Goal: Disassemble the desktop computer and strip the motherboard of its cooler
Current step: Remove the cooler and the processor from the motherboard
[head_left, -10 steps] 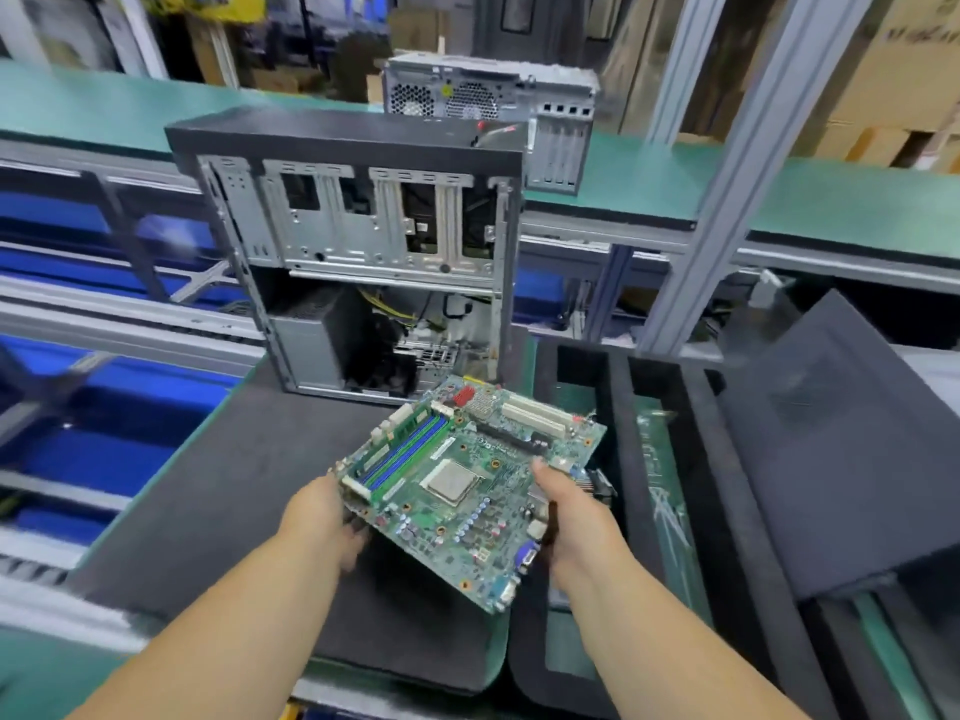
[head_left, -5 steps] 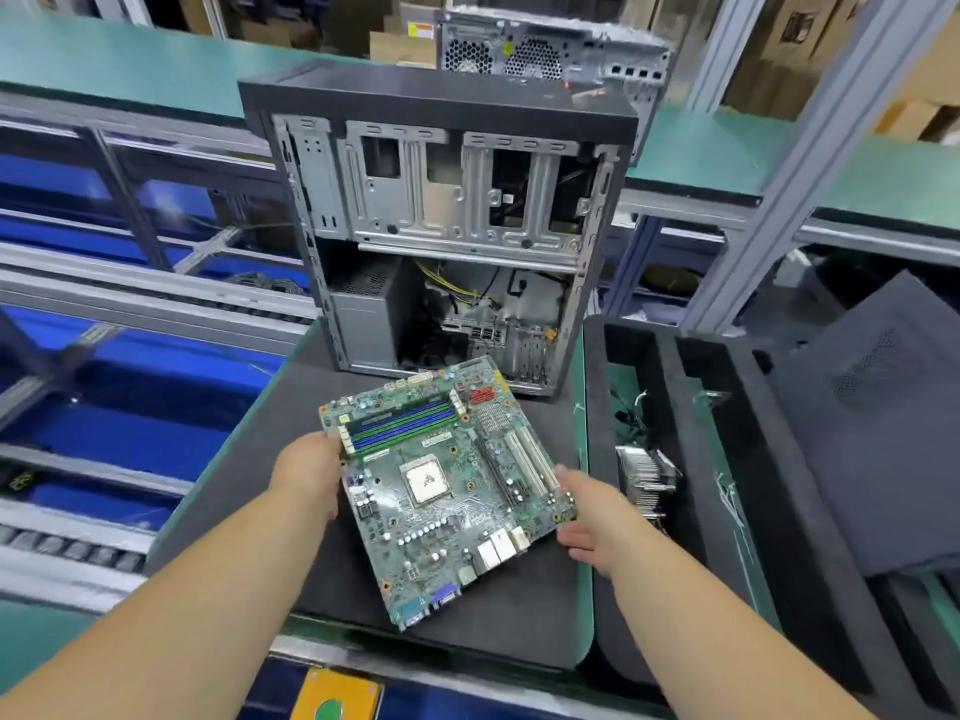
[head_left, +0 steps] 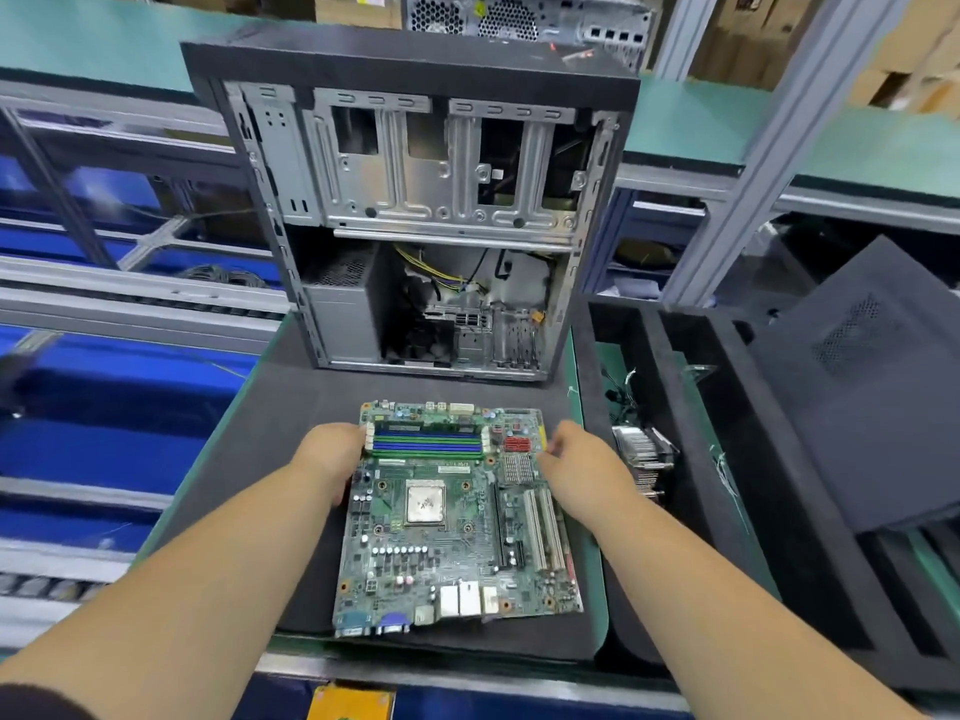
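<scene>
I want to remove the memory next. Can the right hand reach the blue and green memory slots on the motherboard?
Probably yes. The right hand sits at the motherboard's right edge, beside the memory slots, and nothing lies over them; the left hand only holds their left end.

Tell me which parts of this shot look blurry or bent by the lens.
Head view: the motherboard and both hands, left and right, are fairly sharp; the blue conveyor at the left edge is smeared; the grey frame post leans, and the forearms look stretched, typical of wide-angle distortion.

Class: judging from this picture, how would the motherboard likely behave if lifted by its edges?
The motherboard probably stays stiff, being a flat rigid-looking board. It is likely light, thin for its area. Its slots and small parts look fragile, so edges seem safest.
</scene>
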